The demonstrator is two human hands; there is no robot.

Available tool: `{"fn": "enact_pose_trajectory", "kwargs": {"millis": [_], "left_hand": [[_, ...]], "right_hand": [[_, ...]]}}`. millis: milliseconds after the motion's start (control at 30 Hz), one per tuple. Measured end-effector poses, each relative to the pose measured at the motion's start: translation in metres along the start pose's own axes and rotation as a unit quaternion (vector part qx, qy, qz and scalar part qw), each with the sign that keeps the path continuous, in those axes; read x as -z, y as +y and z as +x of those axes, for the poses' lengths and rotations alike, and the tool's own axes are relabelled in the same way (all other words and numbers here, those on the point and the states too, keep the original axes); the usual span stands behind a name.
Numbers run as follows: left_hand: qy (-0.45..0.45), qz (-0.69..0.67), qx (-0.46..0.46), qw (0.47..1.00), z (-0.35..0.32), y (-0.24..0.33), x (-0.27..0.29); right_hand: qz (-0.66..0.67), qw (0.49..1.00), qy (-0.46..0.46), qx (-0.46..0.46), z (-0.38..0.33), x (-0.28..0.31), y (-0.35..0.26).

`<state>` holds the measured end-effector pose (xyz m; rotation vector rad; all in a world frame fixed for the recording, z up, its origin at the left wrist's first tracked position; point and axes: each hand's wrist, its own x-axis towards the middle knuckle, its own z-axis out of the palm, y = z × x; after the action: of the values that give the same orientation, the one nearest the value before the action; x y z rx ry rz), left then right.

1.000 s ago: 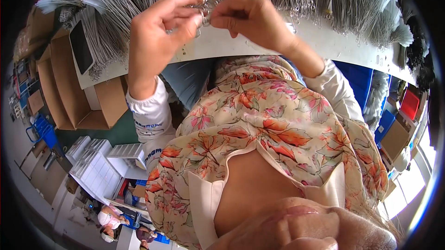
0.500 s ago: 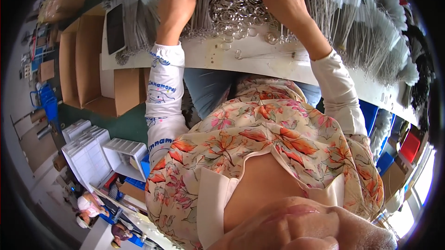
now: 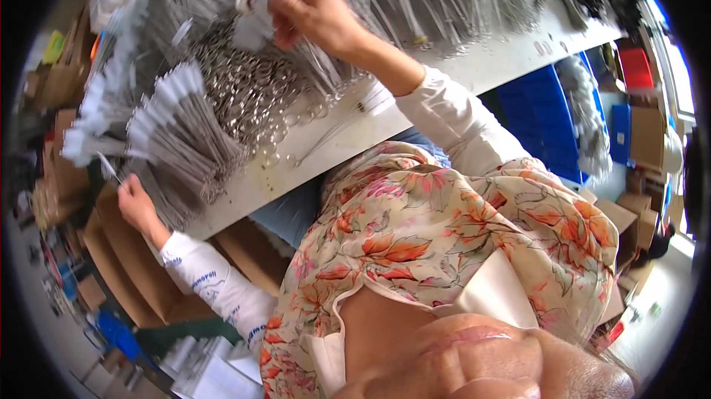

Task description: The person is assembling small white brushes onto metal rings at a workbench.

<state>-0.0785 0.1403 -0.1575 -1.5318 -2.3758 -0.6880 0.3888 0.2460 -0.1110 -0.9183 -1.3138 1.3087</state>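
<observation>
The right hand (image 3: pixel 315 14), upper centre of the frame, covers whatever its fingertips pinch. At far left, the left hand (image 3: pixel 135 205) grips a thin strip (image 3: pixel 108 167) too small to identify.

We noted a white worktable (image 3: pixel 511 58), brown cardboard boxes (image 3: pixel 111 266) on the floor, blue plastic crates (image 3: pixel 544 114), bright window light at right.

**Bright metal, white fluff, matt board**

The heap of key rings (image 3: pixel 244 95) in the upper left of the frame is shiny, silvery metal. The bundles of thin wire stems (image 3: pixel 189 151) beside it look dull grey metal, tipped with soft white bristle. The surface (image 3: pixel 511 58) is smooth, matt white. The cardboard boxes (image 3: pixel 126 273) at lower left are rough, brown and matt. The sleeve (image 3: pixel 452 114) at centre is plain white cloth; the flowered garment (image 3: pixel 444 236) is thin printed cloth.
</observation>
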Motion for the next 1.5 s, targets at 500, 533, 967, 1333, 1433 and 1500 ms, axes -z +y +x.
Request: {"fn": "enact_pose_trajectory", "kwargs": {"millis": [500, 533, 967, 1333, 1433, 1500], "left_hand": [[-0.147, 0.133, -0.054, 0.979, -0.016, 0.013, -0.009], [-0.152, 0.149, -0.048, 0.976, -0.017, 0.013, -0.007], [-0.171, 0.115, -0.046, 0.977, -0.025, 0.013, -0.002], [-0.161, 0.173, 0.001, 0.972, -0.017, 0.041, -0.001], [-0.107, 0.214, 0.019, 0.971, -0.012, 0.036, 0.002], [-0.043, 0.099, 0.031, 0.994, -0.004, 0.041, -0.007]], "right_hand": [[-0.629, 0.754, 0.138, 0.129, 0.012, 0.21, 0.0], [-0.621, 0.762, 0.156, 0.093, 0.012, 0.203, -0.01], [-0.386, 0.827, 0.372, 0.169, -0.038, 0.431, -0.023], [-0.597, 0.706, 0.379, -0.035, -0.038, 0.451, -0.023], [-0.529, 0.751, 0.386, -0.089, -0.028, 0.425, -0.028], [-0.531, 0.743, 0.407, -0.036, -0.033, 0.467, -0.03]]}}
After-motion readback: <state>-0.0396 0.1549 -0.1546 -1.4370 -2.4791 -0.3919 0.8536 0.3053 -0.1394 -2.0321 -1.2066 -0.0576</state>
